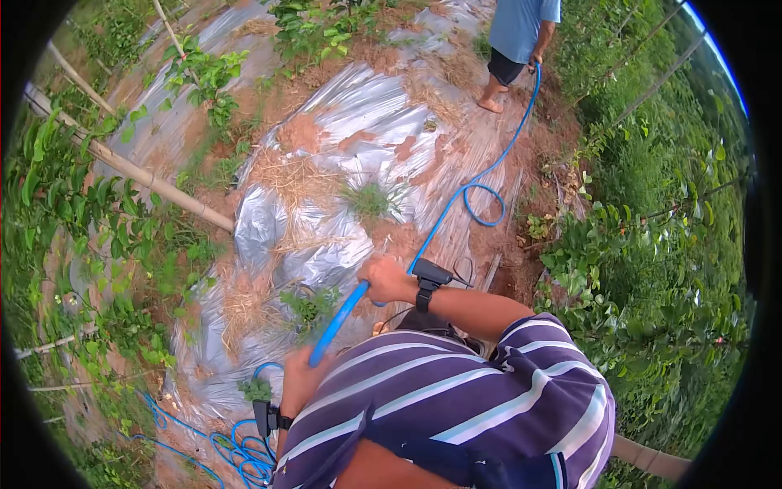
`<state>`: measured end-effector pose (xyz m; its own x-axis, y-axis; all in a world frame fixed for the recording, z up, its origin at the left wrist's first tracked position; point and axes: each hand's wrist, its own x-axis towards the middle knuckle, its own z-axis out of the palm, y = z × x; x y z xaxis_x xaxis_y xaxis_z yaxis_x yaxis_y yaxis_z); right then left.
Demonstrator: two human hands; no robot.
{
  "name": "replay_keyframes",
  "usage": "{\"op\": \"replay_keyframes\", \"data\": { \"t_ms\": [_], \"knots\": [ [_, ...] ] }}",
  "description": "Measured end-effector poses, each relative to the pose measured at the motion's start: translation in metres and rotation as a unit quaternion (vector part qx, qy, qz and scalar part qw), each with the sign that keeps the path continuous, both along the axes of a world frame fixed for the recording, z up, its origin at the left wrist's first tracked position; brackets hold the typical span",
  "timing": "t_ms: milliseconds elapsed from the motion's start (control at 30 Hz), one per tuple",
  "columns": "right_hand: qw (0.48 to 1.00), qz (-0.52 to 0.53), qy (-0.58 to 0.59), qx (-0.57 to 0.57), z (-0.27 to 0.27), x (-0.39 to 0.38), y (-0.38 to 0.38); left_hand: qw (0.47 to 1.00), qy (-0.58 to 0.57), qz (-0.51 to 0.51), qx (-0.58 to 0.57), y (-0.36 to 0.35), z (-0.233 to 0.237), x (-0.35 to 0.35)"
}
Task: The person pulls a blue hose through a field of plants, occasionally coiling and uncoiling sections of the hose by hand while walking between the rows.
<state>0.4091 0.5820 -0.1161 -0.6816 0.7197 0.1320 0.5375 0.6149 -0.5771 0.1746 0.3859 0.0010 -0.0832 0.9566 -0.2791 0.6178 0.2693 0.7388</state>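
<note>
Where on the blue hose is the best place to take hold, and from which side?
Grip the straight stretch of the hose between the left hand and right hand, coming from above and closing round it. There it is raised off the ground and straight; farther on it loops on the ground, and nearer it lies in tangled coils.

The hose (pixel 338 322) is smooth blue plastic with a slight sheen. The ground film (pixel 366 130), centre frame, is glossy, crinkled silvery plastic. The pole (pixel 130 167), upper left, is matt bamboo. The straw (pixel 289 179) is dry and rough. The shirt (pixel 456 399) is matt striped cloth.
</note>
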Motion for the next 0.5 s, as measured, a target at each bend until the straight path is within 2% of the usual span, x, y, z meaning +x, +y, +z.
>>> {"op": "replay_keyframes", "data": {
  "t_ms": [67,100,167,200,267,367,400,500],
  "knots": [
    [0.991,0.08,0.042,-0.102,-0.005,0.002,0.003,1.0,-0.012,0.02,-0.021,0.017,-0.001,0.019],
    [0.98,0.111,0.056,-0.154,0.008,0.004,0.001,0.998,-0.024,0.039,-0.053,0.024,-0.001,0.026],
    [0.971,0.14,0.067,-0.182,0.042,0.01,-0.001,0.997,-0.028,0.031,-0.062,0.036,0.004,0.039],
    [0.973,0.131,0.07,-0.179,0.054,0.014,0.0,0.998,-0.025,0.025,-0.057,0.039,0.003,0.045],
    [0.956,0.195,0.121,-0.184,0.069,0.022,0.002,0.998,-0.032,0.022,-0.053,0.053,0.013,0.064],
    [0.947,0.21,0.15,-0.194,0.071,0.029,0.003,0.998,-0.021,0.007,-0.064,0.059,0.004,0.072],
    [0.953,0.194,0.143,-0.183,0.071,0.031,0.001,0.996,-0.024,0.016,-0.088,0.062,0.014,0.079],
    [0.966,0.172,0.104,-0.165,0.065,0.033,-0.003,0.995,-0.068,0.028,-0.072,0.058,-0.003,0.077]
  ]
}}
